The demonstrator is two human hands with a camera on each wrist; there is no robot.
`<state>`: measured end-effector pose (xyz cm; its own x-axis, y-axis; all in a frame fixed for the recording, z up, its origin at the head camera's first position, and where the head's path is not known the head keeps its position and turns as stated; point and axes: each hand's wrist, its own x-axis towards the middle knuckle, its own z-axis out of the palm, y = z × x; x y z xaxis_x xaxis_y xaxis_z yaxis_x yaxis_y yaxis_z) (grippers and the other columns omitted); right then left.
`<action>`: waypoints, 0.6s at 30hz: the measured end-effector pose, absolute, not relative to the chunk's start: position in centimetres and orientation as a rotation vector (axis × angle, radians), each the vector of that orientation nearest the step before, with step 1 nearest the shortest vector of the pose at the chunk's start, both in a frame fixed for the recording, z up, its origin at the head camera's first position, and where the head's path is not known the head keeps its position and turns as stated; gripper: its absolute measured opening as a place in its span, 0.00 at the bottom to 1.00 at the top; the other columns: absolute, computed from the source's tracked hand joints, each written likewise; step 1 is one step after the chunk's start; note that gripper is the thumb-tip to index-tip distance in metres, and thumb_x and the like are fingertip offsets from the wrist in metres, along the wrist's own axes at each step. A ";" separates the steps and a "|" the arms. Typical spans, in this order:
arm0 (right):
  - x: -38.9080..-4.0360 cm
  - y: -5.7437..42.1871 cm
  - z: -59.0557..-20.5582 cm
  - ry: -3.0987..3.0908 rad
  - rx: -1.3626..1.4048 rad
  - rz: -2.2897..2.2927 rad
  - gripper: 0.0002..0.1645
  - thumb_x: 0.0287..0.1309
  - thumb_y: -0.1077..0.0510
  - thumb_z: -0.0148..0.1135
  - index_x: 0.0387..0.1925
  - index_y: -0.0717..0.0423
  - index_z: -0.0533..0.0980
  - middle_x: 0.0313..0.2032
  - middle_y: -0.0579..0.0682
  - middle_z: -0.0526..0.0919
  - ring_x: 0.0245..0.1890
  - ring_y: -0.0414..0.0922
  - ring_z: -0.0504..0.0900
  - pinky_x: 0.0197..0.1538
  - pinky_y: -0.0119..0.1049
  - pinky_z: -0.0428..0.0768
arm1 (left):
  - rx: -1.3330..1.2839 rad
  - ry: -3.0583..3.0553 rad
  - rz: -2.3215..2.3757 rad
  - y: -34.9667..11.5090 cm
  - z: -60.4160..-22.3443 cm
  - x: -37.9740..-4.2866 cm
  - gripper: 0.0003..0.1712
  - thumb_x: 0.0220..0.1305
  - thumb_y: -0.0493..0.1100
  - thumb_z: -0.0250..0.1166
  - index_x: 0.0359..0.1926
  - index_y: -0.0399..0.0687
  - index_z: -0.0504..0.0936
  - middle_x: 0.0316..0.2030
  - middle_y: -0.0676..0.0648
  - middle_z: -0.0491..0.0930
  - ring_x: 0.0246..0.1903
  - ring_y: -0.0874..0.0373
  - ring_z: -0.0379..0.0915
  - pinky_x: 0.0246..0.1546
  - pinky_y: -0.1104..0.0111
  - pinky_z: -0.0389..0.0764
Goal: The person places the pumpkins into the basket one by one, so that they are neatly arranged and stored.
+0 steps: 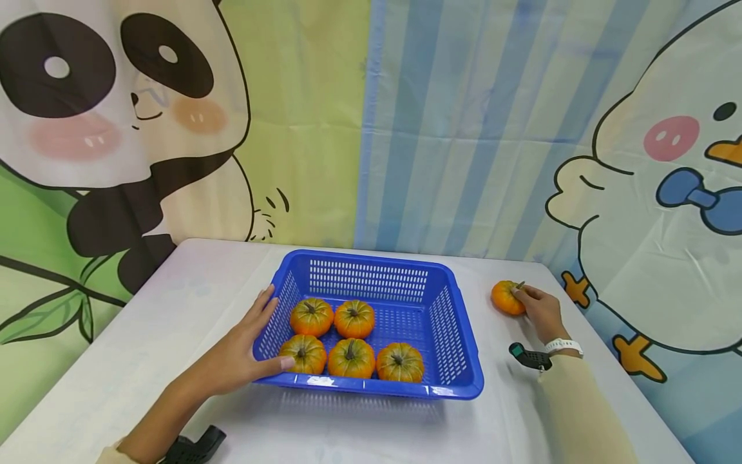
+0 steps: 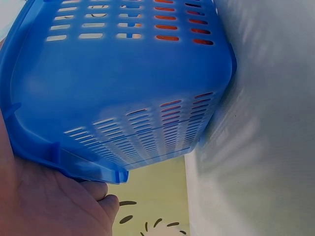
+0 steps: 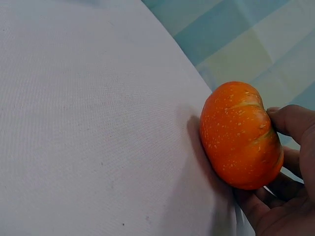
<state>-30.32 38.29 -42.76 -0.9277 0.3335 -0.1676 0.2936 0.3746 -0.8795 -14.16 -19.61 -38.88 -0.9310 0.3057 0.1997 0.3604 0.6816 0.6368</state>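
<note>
A blue plastic basket stands on the table, holding several small orange pumpkins toward its left and front. My left hand grips the basket's left rim, thumb over the front corner and fingers along the side. From the left wrist, the basket's slotted outer wall fills much of the view, and the left hand lies against the rim. To the right of the basket, my right hand holds another small pumpkin by its side. The right wrist view shows this pumpkin between thumb and fingers, near the table's edge.
A white cloth covers the table. Behind it hangs a printed curtain with a panda on the left and a white bird on the right. A black device is strapped at the right wrist, another at the left.
</note>
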 end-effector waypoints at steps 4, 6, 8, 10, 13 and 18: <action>-30.4 38.2 -42.9 -2.606 -0.548 1.618 0.44 0.67 0.38 0.52 0.74 0.58 0.55 0.72 0.63 0.55 0.69 0.61 0.57 0.68 0.53 0.59 | -0.555 -2.813 -1.090 -19.6 -38.9 -14.2 0.60 0.55 0.62 0.68 0.76 0.37 0.47 0.76 0.42 0.34 0.72 0.34 0.37 0.60 0.34 0.53; -30.4 38.0 -42.9 -2.629 -0.528 1.607 0.45 0.66 0.37 0.52 0.74 0.58 0.55 0.72 0.63 0.55 0.69 0.61 0.56 0.68 0.54 0.58 | -0.556 -2.813 -1.087 -19.6 -38.9 -14.2 0.60 0.55 0.62 0.68 0.76 0.37 0.47 0.76 0.43 0.34 0.72 0.34 0.37 0.60 0.33 0.53; -30.4 37.8 -42.8 -2.650 -0.509 1.611 0.46 0.66 0.36 0.53 0.74 0.57 0.54 0.72 0.64 0.54 0.69 0.62 0.56 0.68 0.55 0.58 | -0.560 -2.810 -1.088 -19.6 -38.9 -14.2 0.60 0.55 0.61 0.68 0.75 0.37 0.47 0.76 0.43 0.34 0.72 0.34 0.36 0.60 0.33 0.53; -30.4 37.5 -42.5 -2.673 -0.481 1.608 0.47 0.65 0.36 0.53 0.74 0.57 0.53 0.72 0.64 0.55 0.69 0.62 0.57 0.68 0.55 0.59 | -0.562 -2.805 -1.091 -19.7 -38.8 -14.2 0.60 0.55 0.61 0.68 0.75 0.37 0.47 0.76 0.43 0.33 0.72 0.35 0.36 0.60 0.33 0.52; -30.5 37.0 -42.1 -2.701 -0.419 1.606 0.47 0.65 0.36 0.53 0.74 0.58 0.53 0.71 0.64 0.56 0.68 0.61 0.58 0.67 0.54 0.60 | -0.566 -2.802 -1.095 -19.7 -38.8 -14.2 0.60 0.55 0.61 0.68 0.75 0.37 0.47 0.76 0.44 0.33 0.72 0.35 0.36 0.60 0.33 0.52; -30.4 35.9 -41.1 -2.730 -0.258 1.579 0.47 0.65 0.36 0.55 0.73 0.61 0.55 0.70 0.64 0.59 0.67 0.60 0.61 0.66 0.53 0.63 | -0.565 -2.802 -1.093 -19.7 -38.9 -14.2 0.60 0.55 0.61 0.69 0.75 0.37 0.47 0.76 0.44 0.33 0.72 0.35 0.36 0.60 0.33 0.52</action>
<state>-30.40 35.90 -41.07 -0.9864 0.1292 -0.1013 0.1522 0.4886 -0.8591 -14.19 -19.68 -38.90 -0.9286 0.3089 0.2056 0.3666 0.6772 0.6380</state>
